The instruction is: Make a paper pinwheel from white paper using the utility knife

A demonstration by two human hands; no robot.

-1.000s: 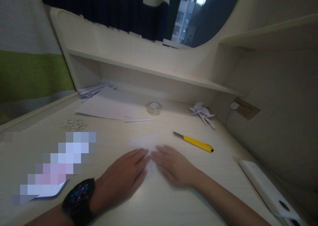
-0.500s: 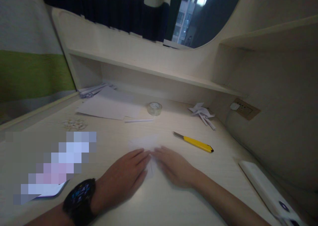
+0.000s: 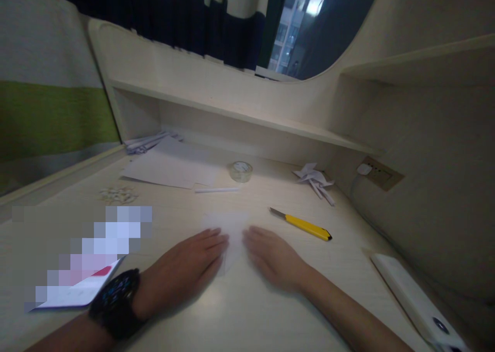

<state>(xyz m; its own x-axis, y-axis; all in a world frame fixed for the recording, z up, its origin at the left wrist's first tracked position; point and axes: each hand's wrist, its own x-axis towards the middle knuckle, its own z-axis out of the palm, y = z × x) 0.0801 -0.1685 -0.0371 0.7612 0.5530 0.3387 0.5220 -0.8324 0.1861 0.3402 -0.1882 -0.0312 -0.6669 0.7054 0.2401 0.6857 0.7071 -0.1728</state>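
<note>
A small white sheet of paper [image 3: 232, 225] lies on the desk between my hands, blending into the pale surface. My left hand [image 3: 193, 259], a black watch on its wrist, rests palm down with its fingers stretched over the paper's left part. On the right side, my right hand [image 3: 273, 256] lies palm down with fingers extended and somewhat blurred, at the paper's right edge. A narrow gap separates the fingertips of both hands. Beyond the right hand is a yellow utility knife [image 3: 307, 227] with its blade out.
Further back lie a thin white paper stick [image 3: 216, 190], a tape roll [image 3: 241, 171], larger paper sheets [image 3: 166, 164] and a paper pinwheel [image 3: 313, 176]. At left are a phone [image 3: 83, 293] and a pile of small pale pieces [image 3: 118, 195]. A long white device [image 3: 412, 295] stands right.
My hands have moved apart, the left one leftward and the right one slightly rightward, showing more of the paper between them. The view has tilted a little.
</note>
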